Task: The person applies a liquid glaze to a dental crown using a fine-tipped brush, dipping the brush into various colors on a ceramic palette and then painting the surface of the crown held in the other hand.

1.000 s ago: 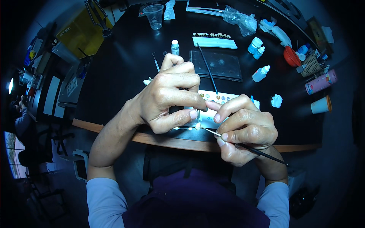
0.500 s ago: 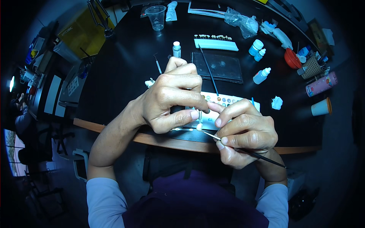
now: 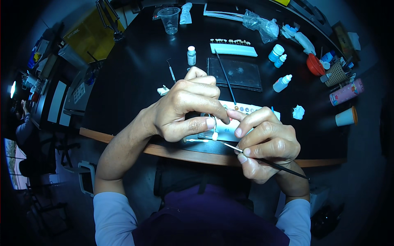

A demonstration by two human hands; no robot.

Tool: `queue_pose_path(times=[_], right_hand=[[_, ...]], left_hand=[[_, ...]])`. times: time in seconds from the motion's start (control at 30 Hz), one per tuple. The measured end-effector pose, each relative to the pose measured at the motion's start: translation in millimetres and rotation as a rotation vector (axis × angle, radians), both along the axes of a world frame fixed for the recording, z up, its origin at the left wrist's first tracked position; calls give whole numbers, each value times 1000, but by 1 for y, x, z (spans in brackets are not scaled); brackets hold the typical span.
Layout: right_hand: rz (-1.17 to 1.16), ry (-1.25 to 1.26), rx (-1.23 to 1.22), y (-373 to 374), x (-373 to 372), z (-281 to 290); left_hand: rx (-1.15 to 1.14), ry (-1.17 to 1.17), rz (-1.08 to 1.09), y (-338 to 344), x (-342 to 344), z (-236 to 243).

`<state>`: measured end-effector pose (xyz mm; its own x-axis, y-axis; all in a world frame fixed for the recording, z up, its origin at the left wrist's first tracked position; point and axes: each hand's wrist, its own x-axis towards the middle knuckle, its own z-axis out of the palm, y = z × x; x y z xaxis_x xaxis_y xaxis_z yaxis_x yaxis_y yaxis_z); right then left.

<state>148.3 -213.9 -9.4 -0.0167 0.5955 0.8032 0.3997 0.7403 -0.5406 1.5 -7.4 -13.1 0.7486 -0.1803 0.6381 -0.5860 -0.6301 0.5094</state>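
My left hand is closed, thumb and index finger pinching a thin curved metal holder, perhaps tweezers, partly hidden by the fingers. At its lower end sits a small whitish tooth-shaped piece, like a dental crown. A fine brush with a dark handle lies in my right hand, closed around it. Its pale tip points at the tooth piece, just right of it; whether they touch I cannot tell. The fingertips of both hands meet above a white palette with coloured round spots.
Beyond my hands lie a black slab, a second brush and a white stand with several tooth pieces. Bottles and crumpled tissue are at right. A glass vial and plastic cup stand farther back.
My right hand has shifted slightly right and down with the brush, its tip drawing a little away from the tooth piece. My left hand has barely moved.
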Motion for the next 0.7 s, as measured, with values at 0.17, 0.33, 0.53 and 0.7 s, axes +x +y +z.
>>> queue_pose_path(times=[0.17,0.33,0.53,0.7], right_hand=[[-31,48,24,-1,-2,-4],[-14,22,56,-1,-2,-6],[-11,-24,42,-2,-4,-3],[-3,-37,33,-1,-4,-2]], left_hand=[[-89,13,-65,-1,2,-2],[-108,28,-73,-1,3,-3],[-109,22,-75,-2,3,-2],[-102,19,-72,-1,2,-1]])
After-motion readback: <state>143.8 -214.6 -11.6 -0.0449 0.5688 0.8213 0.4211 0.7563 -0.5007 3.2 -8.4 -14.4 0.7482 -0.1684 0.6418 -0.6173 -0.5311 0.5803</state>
